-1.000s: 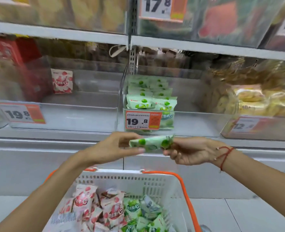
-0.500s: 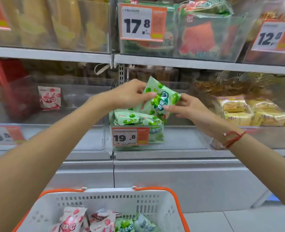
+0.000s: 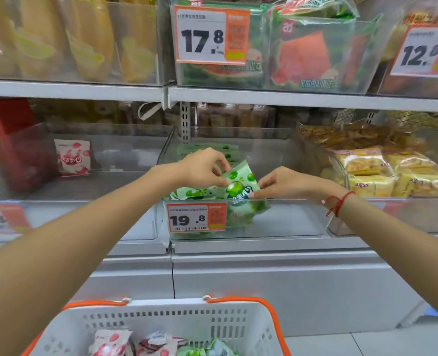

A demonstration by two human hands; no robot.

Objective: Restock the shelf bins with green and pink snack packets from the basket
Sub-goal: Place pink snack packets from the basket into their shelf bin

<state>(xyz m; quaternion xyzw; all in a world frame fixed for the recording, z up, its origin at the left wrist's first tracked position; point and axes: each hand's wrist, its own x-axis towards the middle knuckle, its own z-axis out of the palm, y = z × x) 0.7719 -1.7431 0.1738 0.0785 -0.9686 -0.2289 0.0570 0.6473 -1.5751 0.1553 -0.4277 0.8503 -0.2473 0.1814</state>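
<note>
A green snack packet (image 3: 241, 185) stands tilted at the front of the clear middle bin (image 3: 289, 219), on top of other green packets (image 3: 192, 194). My left hand (image 3: 202, 168) pinches its upper left edge. My right hand (image 3: 282, 183) pinches its lower right edge. A single pink packet (image 3: 72, 158) stands in the clear bin on the left (image 3: 110, 186). The white basket with orange handles (image 3: 187, 322) sits below at the bottom of the view, holding pink packets (image 3: 110, 343) and green ones (image 3: 207, 349).
A 19.8 price tag (image 3: 196, 217) fronts the middle bin. Yellow snack packs (image 3: 382, 173) fill the bin to the right. The upper shelf (image 3: 238, 95) carries watermelon-print packs and yellow bags. A grey cabinet front (image 3: 264, 278) lies under the bins.
Both hands lowered the green packet from above the stack down into the front of the middle bin. The camera moved closer to the shelf.
</note>
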